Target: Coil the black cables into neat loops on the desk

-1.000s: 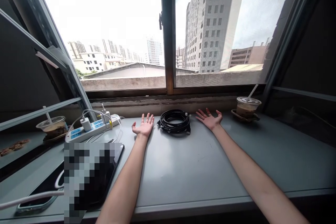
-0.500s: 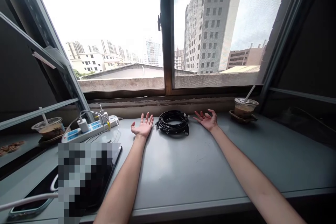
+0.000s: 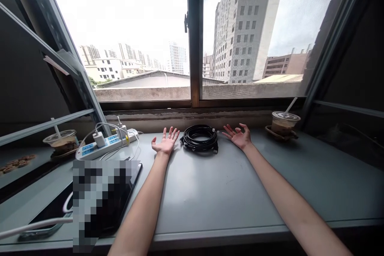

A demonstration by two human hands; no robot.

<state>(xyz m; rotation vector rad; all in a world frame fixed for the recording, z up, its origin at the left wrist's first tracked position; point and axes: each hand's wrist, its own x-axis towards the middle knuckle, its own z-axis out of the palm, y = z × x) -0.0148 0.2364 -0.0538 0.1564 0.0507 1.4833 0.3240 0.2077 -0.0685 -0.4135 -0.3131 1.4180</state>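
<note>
A coiled black cable point(image 3: 200, 147) lies on the grey tabletop point(image 3: 207, 196) near the window, with its plug ends showing at the coil's edges. My left hand point(image 3: 165, 144) rests palm up just left of the coil, fingers spread, holding nothing. To the right of the coil, my right hand point(image 3: 240, 138) is also turned palm up, its fingers apart and slightly curled, with nothing in it. Neither hand appears to grip the cable.
A white power strip point(image 3: 105, 147) with plugged-in chargers stands at the left. Nearer me is a dark, partly blurred tablet-like device point(image 3: 132, 184). Drink cups with straws stand at the left point(image 3: 61, 141) and right point(image 3: 283, 122). A window frame point(image 3: 195, 48) closes the back.
The whole view has shifted slightly, so things sit a little further right in the picture. Both hands stay palm up beside the coil, and the cable has not visibly moved on the table.
</note>
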